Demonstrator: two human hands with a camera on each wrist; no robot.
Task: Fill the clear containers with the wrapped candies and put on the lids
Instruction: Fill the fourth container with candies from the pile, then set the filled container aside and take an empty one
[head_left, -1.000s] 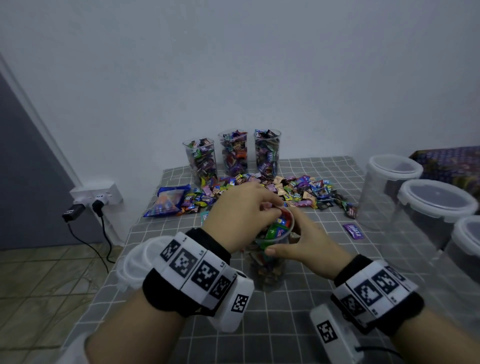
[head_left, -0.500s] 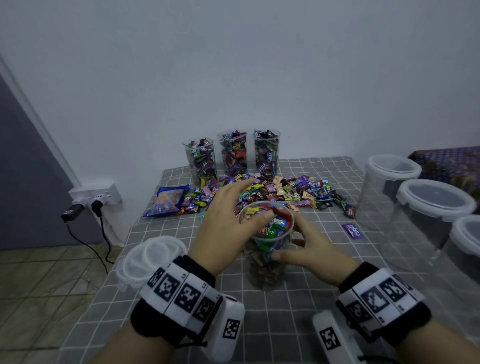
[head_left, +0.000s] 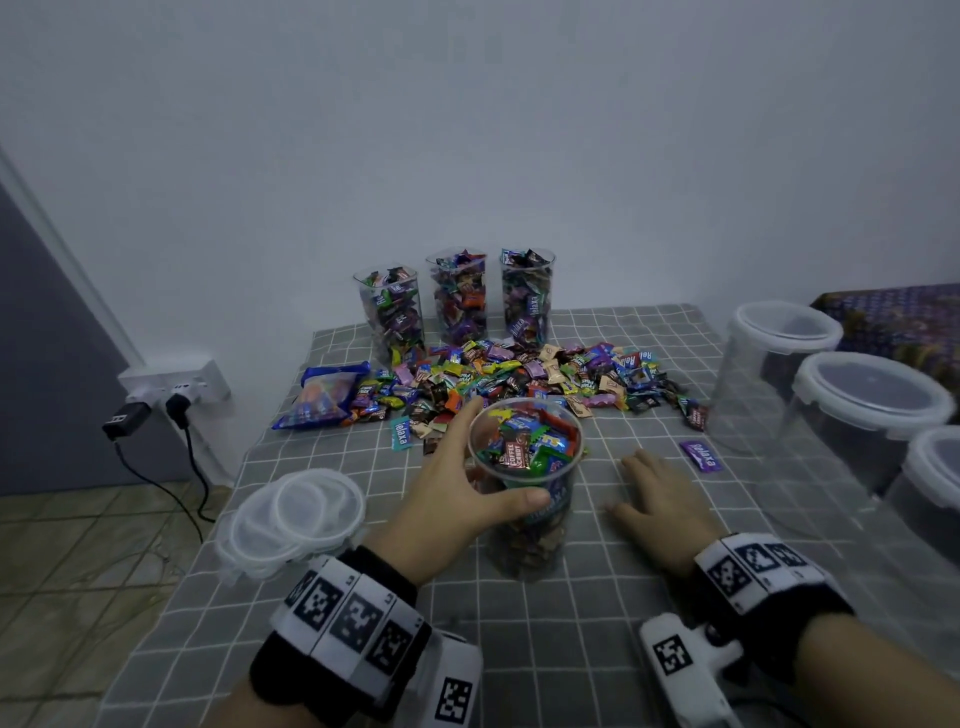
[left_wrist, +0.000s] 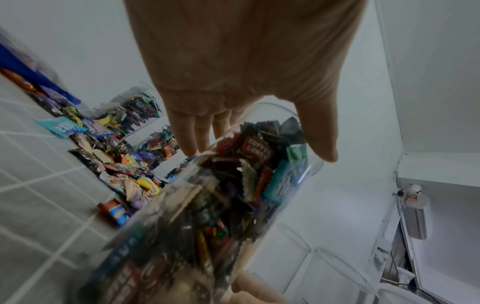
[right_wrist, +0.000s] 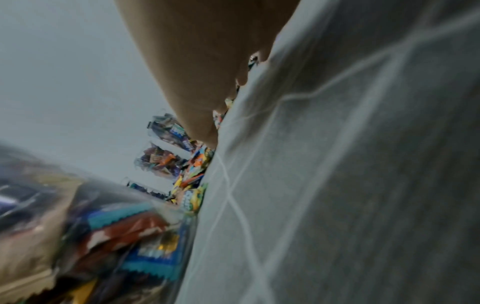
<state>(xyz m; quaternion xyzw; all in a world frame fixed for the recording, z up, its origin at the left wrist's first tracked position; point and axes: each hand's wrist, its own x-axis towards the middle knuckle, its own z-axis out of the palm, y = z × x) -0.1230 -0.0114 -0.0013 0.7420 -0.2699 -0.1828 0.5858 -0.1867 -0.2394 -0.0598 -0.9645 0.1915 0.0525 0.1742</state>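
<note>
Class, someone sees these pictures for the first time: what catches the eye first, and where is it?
The bright heap of wrapped candies across the table's middle, three filled cups behind it. Nearer, the left hand grips a brimful cup; the right hand lies flat beside it.

**What I Count on the Table**

I count four tall clear cups of candy: three in a row at the back by the wall, and one in front of me. Three big lidded tubs stand at my right. One stack of loose lids lies at my left; I cannot tell how many it holds. One blue bag, one heap of wrapped candies too many to count, one stray purple candy. Two hands: my left hand, my right hand. Two plugs sit in one socket.
</note>
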